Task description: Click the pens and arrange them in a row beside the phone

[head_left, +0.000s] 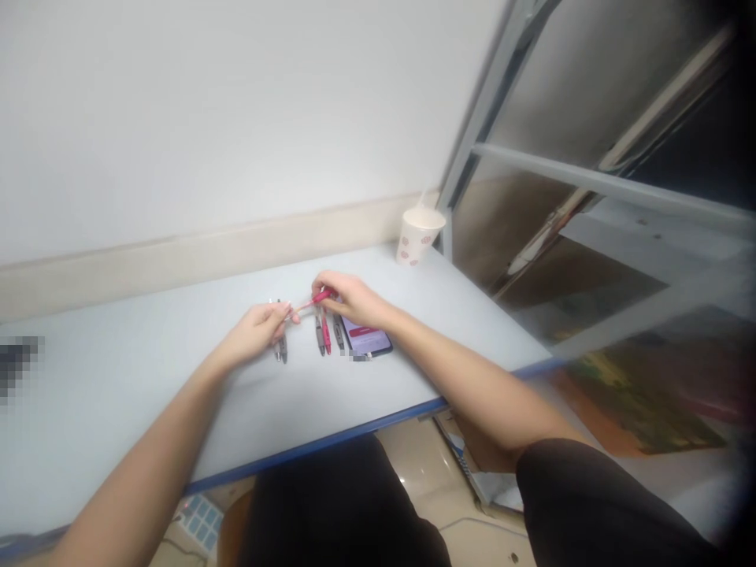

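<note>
L hand (pixel 260 329) and R hand (pixel 354 301) pinch red pen (pixel 322 296) betw. them, handling seems unfinished; other pens (pixel 327 337) lie nr. both on counter (pixel 260 409), phone (pixel 373 343) by R wrist.

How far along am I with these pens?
Partway, it seems. Possibly done: the loose pens by your left hand, lying apart from the others. In hand: a red pen, held between that hand and your right hand. Possibly left: the red and gray pens beside the phone. Which group is finished, I can't tell for sure.
</note>
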`<action>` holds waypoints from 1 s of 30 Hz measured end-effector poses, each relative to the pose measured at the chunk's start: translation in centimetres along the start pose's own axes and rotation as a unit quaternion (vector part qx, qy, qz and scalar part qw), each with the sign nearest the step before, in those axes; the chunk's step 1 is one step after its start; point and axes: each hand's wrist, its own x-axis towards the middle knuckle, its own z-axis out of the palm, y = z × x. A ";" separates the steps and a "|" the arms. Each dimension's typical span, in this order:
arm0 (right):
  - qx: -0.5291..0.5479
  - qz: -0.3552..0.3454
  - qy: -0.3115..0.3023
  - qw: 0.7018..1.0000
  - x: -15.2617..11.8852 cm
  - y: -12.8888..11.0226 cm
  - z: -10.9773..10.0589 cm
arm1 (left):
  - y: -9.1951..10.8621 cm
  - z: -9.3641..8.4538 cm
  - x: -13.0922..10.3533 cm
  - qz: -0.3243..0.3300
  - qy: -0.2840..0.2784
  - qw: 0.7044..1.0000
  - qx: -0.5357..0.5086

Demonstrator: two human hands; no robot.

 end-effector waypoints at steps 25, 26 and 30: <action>0.420 0.177 0.114 0.883 0.8 0.8 0.8 | 0.0 -0.7 -0.8 0.059 0.075 0.977 0.190; 0.443 0.187 0.125 0.868 0.8 0.8 0.9 | 0.0 -0.6 -0.8 0.056 0.068 0.978 0.188; 0.499 0.206 0.154 0.827 0.9 0.9 1.1 | -0.1 -0.4 -0.7 0.070 0.068 0.975 0.198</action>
